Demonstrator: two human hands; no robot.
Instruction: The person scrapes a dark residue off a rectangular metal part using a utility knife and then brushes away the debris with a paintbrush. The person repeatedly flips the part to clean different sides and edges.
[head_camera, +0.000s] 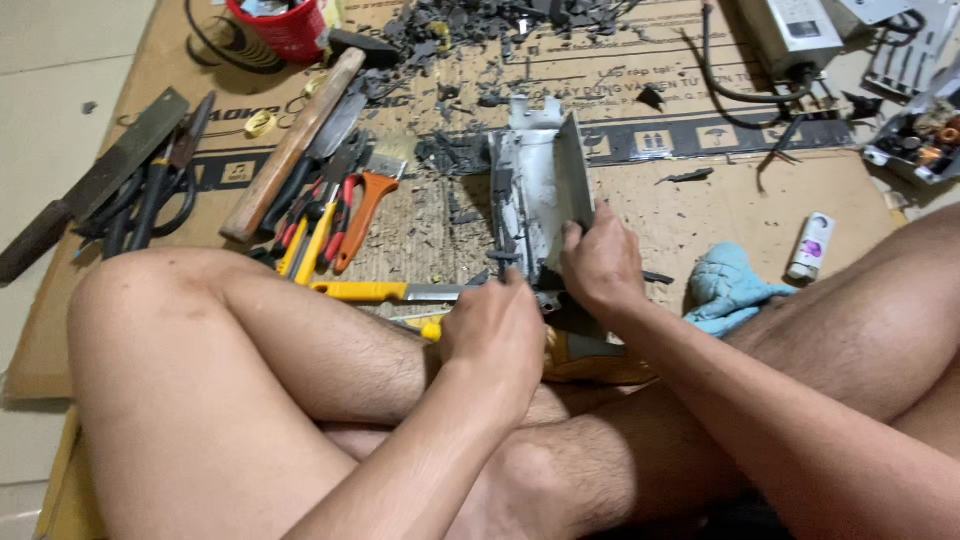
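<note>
Grey metal casing (540, 195), open along its top like a trough and caked with dark residue, lies on flattened cardboard (700, 200) between the knees of a person seated cross-legged on the floor. The right hand (600, 265) is closed over the casing's near right edge, seemingly pinning it so it cannot slide. The left hand (495, 335) is curled tight at the casing's near end; what it grips is hidden beneath the fingers, though a yellow-handled tool (385, 291) lies just beside it. Dark broken fragments (460, 25) are strewn across the cardboard, which appears to serve as a mat to catch them. Within easy reach on the left sit a wooden-handled hammer (290, 145), orange-handled pliers (362, 215), a flat file (95, 185) and a red tub (285, 25). To the right rest a blue cloth (735, 285), a small white bottle (811, 246) and a grey metal box (795, 35) trailing black cable
</note>
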